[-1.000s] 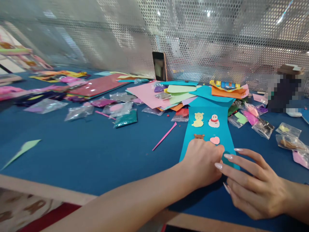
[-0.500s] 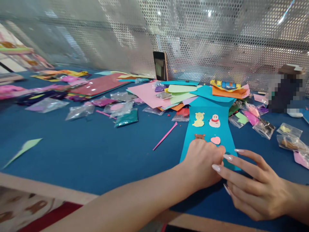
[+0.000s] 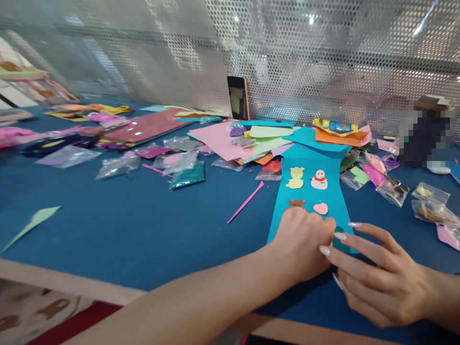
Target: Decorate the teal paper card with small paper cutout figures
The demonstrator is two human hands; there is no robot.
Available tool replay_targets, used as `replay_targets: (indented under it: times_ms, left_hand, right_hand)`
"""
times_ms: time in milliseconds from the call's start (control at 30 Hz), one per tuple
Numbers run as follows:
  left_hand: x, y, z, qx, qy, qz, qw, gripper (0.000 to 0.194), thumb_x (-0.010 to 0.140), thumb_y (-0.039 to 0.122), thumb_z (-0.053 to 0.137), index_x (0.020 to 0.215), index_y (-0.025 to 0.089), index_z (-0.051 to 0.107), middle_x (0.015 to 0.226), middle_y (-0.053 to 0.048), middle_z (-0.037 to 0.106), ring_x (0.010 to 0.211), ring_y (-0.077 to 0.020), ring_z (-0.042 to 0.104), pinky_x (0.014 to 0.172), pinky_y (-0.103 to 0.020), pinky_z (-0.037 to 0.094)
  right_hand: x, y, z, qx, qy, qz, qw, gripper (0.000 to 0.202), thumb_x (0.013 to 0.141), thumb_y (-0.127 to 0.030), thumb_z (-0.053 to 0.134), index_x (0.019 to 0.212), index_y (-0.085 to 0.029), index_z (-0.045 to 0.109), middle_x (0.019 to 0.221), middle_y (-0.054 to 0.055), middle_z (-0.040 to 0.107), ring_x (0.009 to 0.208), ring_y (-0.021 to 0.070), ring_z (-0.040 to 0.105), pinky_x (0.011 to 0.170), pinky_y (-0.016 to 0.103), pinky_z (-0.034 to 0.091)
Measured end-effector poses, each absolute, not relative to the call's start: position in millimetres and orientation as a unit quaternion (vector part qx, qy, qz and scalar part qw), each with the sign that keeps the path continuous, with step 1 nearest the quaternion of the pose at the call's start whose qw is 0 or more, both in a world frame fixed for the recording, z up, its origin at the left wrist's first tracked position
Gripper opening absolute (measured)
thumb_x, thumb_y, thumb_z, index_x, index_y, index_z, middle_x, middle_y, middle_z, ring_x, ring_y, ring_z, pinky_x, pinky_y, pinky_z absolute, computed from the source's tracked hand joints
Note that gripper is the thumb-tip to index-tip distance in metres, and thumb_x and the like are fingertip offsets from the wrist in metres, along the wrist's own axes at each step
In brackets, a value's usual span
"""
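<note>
A long bright blue paper sheet [image 3: 309,193] lies at the right of the table, below my view's middle. Stuck on it are a yellow bear figure [image 3: 296,178], a pale snowman [image 3: 319,179] with a red scarf, a pink heart-like shape [image 3: 321,208] and a brown bear head [image 3: 297,203], partly covered. My left hand [image 3: 304,239] is closed over the sheet's lower part, knuckles up; its fingertips and anything in them are hidden. Close against its right side is my right hand [image 3: 381,275], fingers spread and bent, with no object visible between them.
Beside the sheet lies a pink stick [image 3: 245,202]. Clay bags, such as the teal one [image 3: 188,175], are scattered across the blue table [image 3: 143,230]. A phone [image 3: 238,98] leans on the perforated metal wall [image 3: 287,57]. Coloured papers [image 3: 219,140] are piled behind; a green scrap [image 3: 34,224] is far left.
My right hand's fingertips have shifted very slightly to the right beside my left hand. My left hand and the sheet stay practically in place.
</note>
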State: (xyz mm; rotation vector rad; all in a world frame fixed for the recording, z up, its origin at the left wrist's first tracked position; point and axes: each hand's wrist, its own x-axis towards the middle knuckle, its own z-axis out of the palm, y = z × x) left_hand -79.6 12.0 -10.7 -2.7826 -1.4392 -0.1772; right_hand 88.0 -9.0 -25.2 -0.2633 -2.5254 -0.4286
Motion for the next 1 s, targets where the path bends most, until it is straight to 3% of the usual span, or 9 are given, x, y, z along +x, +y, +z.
replay_targets:
  times_ms: [500,633,767,900,1000]
  left_hand:
    - [-78,12,-11,-0.886,-0.460,-0.057,0.004,0.016,0.068,0.021,0.044,0.069,0.019,0.059,0.052,-0.003,0.059,0.049,-0.0227,0.058,0.040,-0.027,0.034]
    - [-78,12,-12,-0.886,-0.460,-0.058,0.000,0.015,0.065,0.021,0.046,0.070,0.018,0.059,0.056,-0.004,0.061,0.052,-0.0235,0.059,0.042,-0.027,0.035]
    - [-75,12,-11,-0.886,-0.462,-0.045,0.009,0.018,0.065,0.016,0.043,0.071,0.016,0.059,0.061,-0.007,0.063,0.054,-0.0246,0.059,0.042,-0.029,0.036]
    - [-73,13,-7,-0.885,-0.464,-0.023,-0.009,0.019,0.062,0.015,0.042,0.071,0.016,0.059,0.060,-0.007,0.063,0.051,-0.0238,0.058,0.042,-0.029,0.036]
    - [-74,14,-7,-0.889,-0.457,-0.010,-0.014,0.018,0.064,0.014,0.042,0.072,0.015,0.058,0.060,-0.007,0.062,0.051,-0.0236,0.058,0.040,-0.027,0.033]
  right_hand:
    - [87,-9,-25,-0.105,-0.944,-0.154,0.270,0.013,0.074,-0.012,0.051,0.079,-0.014,0.063,0.116,0.004,0.054,0.113,0.0211,0.041,0.103,0.039,0.028]
    - [88,-10,-25,-0.113,-0.942,-0.141,0.284,0.013,0.072,-0.013,0.051,0.077,-0.014,0.062,0.100,0.004,0.060,0.104,0.0194,0.046,0.101,0.038,0.030]
    - [86,-14,-26,-0.037,-0.937,-0.128,0.323,0.009,0.068,-0.010,0.056,0.070,-0.017,0.061,0.078,-0.001,0.058,0.082,0.0138,0.052,0.097,0.034,0.033]
    - [70,-12,-27,0.036,-0.955,-0.133,0.264,0.014,0.069,-0.016,0.056,0.056,-0.018,0.053,0.057,-0.004,0.046,0.056,0.0101,0.042,0.084,0.027,0.039]
    - [54,-5,-25,0.078,-0.939,-0.165,0.292,0.021,0.069,-0.019,0.050,0.049,-0.018,0.047,0.047,-0.003,0.038,0.047,0.0118,0.033,0.067,0.029,0.040]
